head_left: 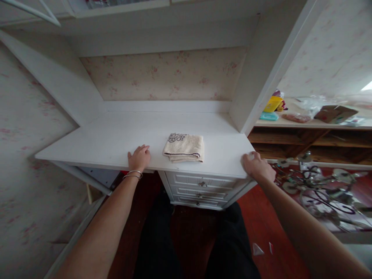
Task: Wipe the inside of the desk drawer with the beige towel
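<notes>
A folded cream cloth (186, 146) with a dark pattern at one corner and a dark border lies on the white desk (122, 131). My left hand (140, 157), with two thin bangles at its wrist, rests on the desktop by the front edge, left of the cloth and apart from it. Its fingers lie on the surface and hold nothing. At the desk's right front corner, my right hand (257, 166) is curled over the side edge, its thumb partly hidden. Three drawers (200, 190) with ring pulls sit below the desktop.
A white hutch panel (267, 58) rises at the right of the desk. Beyond it, a wooden shelf unit (276, 137) carries a yellow container (272, 104), a cardboard box (334, 114) and plastic bags. A chandelier-like metal fixture (325, 193) stands on the right; scraps (257, 249) lie on the red floor.
</notes>
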`<move>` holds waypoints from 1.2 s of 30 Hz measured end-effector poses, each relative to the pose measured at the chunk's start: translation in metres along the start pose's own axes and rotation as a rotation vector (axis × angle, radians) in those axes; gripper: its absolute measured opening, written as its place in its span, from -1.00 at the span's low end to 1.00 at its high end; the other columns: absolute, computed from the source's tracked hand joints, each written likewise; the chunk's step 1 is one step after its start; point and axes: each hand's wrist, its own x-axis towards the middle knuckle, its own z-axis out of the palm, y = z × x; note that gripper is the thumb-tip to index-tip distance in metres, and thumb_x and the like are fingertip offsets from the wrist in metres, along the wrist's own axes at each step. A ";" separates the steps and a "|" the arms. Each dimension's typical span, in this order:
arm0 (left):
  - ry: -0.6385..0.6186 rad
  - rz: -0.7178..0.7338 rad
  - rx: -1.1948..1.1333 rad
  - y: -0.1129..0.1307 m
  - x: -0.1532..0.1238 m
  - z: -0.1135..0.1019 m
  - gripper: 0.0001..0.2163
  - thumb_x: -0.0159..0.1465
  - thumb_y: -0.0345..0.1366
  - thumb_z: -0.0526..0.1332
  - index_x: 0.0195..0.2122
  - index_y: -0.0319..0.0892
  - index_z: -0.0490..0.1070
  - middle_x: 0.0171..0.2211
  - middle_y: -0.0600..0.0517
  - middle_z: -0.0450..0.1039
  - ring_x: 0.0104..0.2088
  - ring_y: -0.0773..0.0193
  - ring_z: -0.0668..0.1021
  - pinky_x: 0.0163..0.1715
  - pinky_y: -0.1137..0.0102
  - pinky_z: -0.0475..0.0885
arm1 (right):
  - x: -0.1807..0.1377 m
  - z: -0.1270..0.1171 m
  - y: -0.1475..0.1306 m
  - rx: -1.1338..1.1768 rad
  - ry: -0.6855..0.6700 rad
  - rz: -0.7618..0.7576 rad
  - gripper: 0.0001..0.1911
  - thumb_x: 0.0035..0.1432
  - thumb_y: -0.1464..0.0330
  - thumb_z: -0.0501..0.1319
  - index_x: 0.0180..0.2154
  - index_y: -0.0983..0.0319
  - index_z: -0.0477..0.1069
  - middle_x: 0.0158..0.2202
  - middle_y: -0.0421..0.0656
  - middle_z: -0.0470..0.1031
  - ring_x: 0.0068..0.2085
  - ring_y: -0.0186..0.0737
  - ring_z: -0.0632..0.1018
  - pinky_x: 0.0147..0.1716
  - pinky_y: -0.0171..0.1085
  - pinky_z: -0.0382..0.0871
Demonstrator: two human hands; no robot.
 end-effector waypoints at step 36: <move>0.042 0.004 0.012 0.000 -0.003 0.002 -0.62 0.35 -0.29 -0.05 0.08 0.05 0.43 0.25 0.08 0.32 0.21 0.13 0.37 0.28 -0.05 0.02 | -0.001 -0.002 -0.001 0.034 -0.012 0.009 -0.25 0.24 -0.12 -0.19 0.30 0.09 0.17 0.15 0.19 0.33 0.11 0.35 0.43 -0.01 0.19 0.31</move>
